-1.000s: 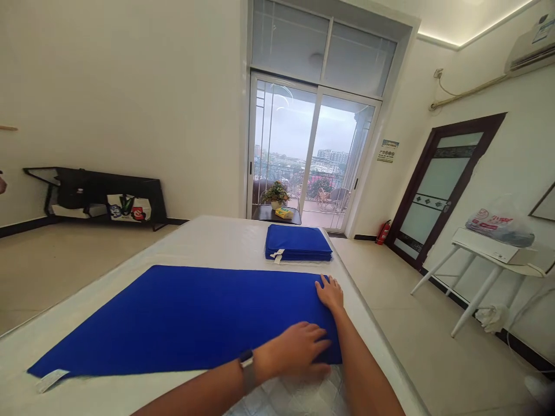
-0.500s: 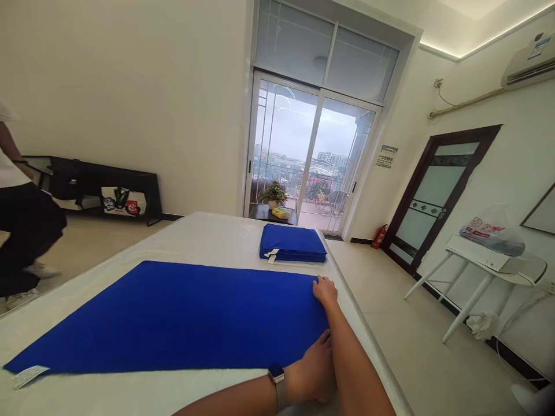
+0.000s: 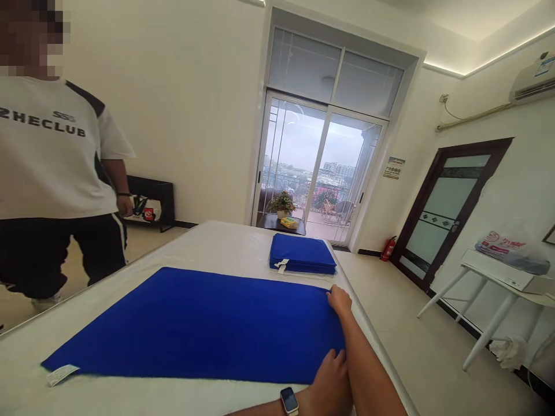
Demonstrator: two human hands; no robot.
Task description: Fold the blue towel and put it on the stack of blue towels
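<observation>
Pinching labelled blue cloth by far right corner with right hand; curling left hand at near right edge, hold hidden. Lying flat across lower centre — unlike compact blue stack, already piled right of centre.

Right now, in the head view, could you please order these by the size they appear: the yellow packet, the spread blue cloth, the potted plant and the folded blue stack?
1. Spread blue cloth
2. Folded blue stack
3. Potted plant
4. Yellow packet

The cloth is nearest the camera, which enlarges it.
</observation>
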